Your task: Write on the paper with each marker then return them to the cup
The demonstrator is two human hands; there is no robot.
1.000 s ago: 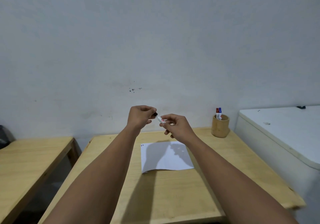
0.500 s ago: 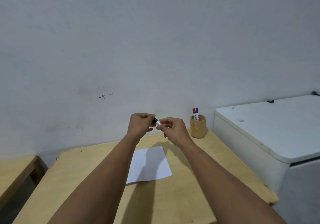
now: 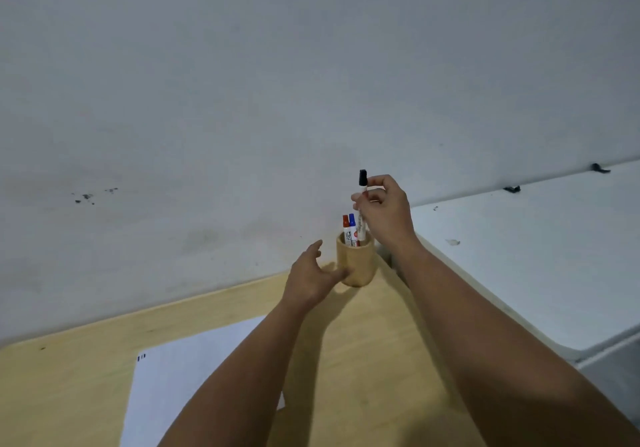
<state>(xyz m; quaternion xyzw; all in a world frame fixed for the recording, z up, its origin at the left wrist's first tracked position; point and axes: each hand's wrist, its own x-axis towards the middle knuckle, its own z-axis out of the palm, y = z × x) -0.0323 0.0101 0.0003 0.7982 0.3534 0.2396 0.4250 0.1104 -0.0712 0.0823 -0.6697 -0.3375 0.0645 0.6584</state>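
The right hand (image 3: 384,211) has its grip closed on the black-capped marker (image 3: 361,211), held upright, lower end inside the wooden cup (image 3: 356,263). A red-capped marker (image 3: 346,227) and a blue-capped marker (image 3: 352,225) stand in the cup beside it. The left hand (image 3: 310,278) is open, fingers spread, touching the cup's left side. The paper (image 3: 194,384) lies on the surface (image 3: 363,360), well apart from the cup, toward the person.

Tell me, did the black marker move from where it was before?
Yes. The black marker went from above the paper over to the cup, where the right hand now holds it upright.
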